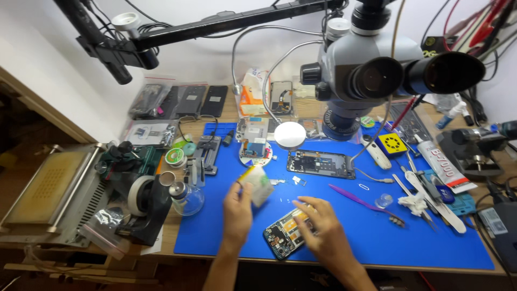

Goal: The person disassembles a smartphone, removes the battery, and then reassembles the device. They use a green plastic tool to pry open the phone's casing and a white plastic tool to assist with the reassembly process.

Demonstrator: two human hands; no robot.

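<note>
My left hand [238,207] is raised over the blue work mat [344,237] and grips a small pale, partly yellow packet or pad [257,184]. An opened phone [283,233] with its back off, showing circuit board and orange parts, lies near the mat's front edge. My right hand [322,229] rests on the right end of that phone, fingers spread over it. A second opened phone [321,164] lies flat farther back, under the microscope.
A grey stereo microscope [371,64] on a black boom hangs over the back. Tweezers, a purple pry tool [366,203], glue tube [444,168] and small tools crowd the right. A glass bottle [187,198], tape roll and heating plate [48,188] stand left.
</note>
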